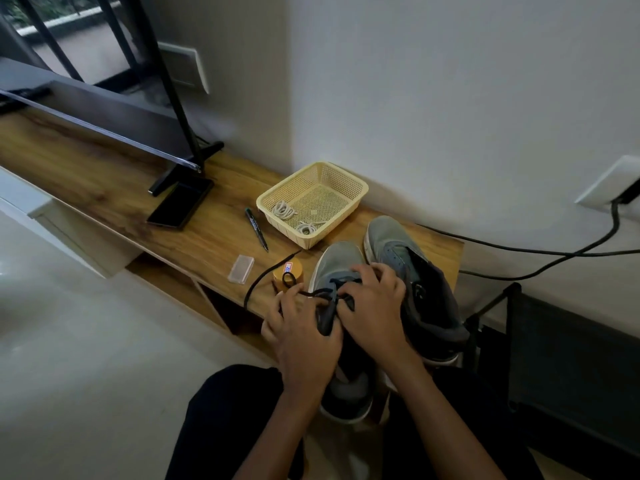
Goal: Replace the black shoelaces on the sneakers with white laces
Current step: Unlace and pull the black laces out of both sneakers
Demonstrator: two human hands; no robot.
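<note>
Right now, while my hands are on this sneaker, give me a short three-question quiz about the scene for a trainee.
1. True or false: the white laces lie inside the basket.
2. What lies between the phone and the basket? A. a marker B. scissors C. a cup
3. The left hand and right hand work the black lace of which sneaker: the one by the wall or the one by the yellow jar?

Key
1. True
2. A
3. The jar-side sneaker
</note>
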